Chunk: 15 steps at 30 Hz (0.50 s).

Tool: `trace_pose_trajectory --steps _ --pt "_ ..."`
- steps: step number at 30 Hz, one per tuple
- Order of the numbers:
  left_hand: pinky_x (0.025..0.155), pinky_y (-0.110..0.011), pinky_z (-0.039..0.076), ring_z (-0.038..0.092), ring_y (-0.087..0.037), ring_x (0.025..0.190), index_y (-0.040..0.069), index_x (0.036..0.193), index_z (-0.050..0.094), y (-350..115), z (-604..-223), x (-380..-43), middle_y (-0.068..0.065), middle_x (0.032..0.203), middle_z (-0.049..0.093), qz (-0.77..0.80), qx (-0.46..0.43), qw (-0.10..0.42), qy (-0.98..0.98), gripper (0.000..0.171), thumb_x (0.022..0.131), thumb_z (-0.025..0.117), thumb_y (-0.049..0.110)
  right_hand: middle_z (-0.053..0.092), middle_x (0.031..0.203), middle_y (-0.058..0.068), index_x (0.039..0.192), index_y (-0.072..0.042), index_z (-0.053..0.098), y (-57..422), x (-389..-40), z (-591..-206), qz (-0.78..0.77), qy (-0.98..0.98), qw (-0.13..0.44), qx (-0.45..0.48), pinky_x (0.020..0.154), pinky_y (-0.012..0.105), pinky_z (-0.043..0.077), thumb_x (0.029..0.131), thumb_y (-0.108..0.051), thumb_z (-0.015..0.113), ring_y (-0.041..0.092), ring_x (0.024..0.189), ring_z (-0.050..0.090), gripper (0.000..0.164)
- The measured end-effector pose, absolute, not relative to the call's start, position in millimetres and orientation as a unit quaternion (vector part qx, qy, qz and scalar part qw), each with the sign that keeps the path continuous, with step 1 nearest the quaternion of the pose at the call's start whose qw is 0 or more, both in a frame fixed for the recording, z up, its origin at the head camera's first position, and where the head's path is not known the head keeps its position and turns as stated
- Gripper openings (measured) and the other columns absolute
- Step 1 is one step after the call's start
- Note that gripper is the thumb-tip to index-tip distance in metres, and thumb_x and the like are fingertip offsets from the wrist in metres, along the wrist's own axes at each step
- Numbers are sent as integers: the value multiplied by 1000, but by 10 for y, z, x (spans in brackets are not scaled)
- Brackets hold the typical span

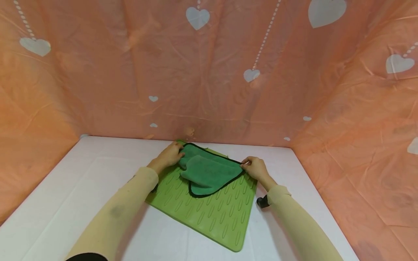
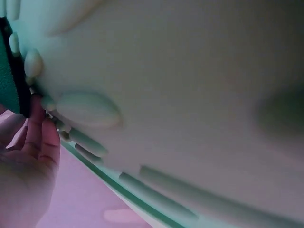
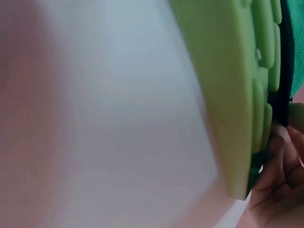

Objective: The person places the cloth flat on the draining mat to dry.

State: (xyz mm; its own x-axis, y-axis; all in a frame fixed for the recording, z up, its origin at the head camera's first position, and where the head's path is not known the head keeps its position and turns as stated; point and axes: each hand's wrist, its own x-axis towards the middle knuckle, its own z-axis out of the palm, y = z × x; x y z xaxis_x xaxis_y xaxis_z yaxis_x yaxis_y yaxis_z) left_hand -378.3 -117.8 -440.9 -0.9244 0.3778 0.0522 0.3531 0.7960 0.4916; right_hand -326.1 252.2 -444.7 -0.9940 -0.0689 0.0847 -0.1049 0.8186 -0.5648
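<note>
A green cloth with black edging (image 1: 212,172) lies partly folded over a light green ridged mat (image 1: 209,214). Its far left corner is pinched by my left hand (image 1: 169,156), above the mat's far left part. At the cloth's right corner, my right hand (image 1: 256,169) pinches the black edge between thumb and fingers, near the mat's right side. In the left wrist view the left fingers (image 2: 35,130) meet the dark edging. The right wrist view has the right fingers (image 3: 280,161) at the cloth's corner, close beside the mat's edge.
The mat sits at an angle on a white table (image 1: 88,181). Orange sheeting with pale hearts (image 1: 209,90) closes off the back and both sides. A small black object (image 1: 262,202) shows by the right wrist.
</note>
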Motion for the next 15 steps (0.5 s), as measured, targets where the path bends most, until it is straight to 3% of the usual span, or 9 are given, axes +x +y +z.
trace_pose_trajectory --steps 7,12,15 --pt "113 -57 41 46 -45 139 -10 148 47 -1220 -4394 -3721 -31 151 41 294 186 22 937 45 112 47 17 74 100 16 119 2 71 2514 -3198 -4440 316 -947 37 46 77 43 56 100 -17 72 31 90 69 28" --pt "108 -59 45 49 -46 135 -7 149 47 -1297 -4355 -3602 -30 156 36 278 187 11 942 46 112 50 21 68 109 19 125 4 68 2489 -3081 -4434 332 -940 57 62 83 48 56 99 -15 71 34 100 69 32" --pt "102 -59 49 55 -44 128 -7 145 51 -1355 -4319 -3507 -29 150 42 266 197 -11 944 44 110 53 19 66 114 19 123 2 69 2441 -2971 -4420 337 -936 69 73 84 48 56 99 -15 73 33 100 68 30"
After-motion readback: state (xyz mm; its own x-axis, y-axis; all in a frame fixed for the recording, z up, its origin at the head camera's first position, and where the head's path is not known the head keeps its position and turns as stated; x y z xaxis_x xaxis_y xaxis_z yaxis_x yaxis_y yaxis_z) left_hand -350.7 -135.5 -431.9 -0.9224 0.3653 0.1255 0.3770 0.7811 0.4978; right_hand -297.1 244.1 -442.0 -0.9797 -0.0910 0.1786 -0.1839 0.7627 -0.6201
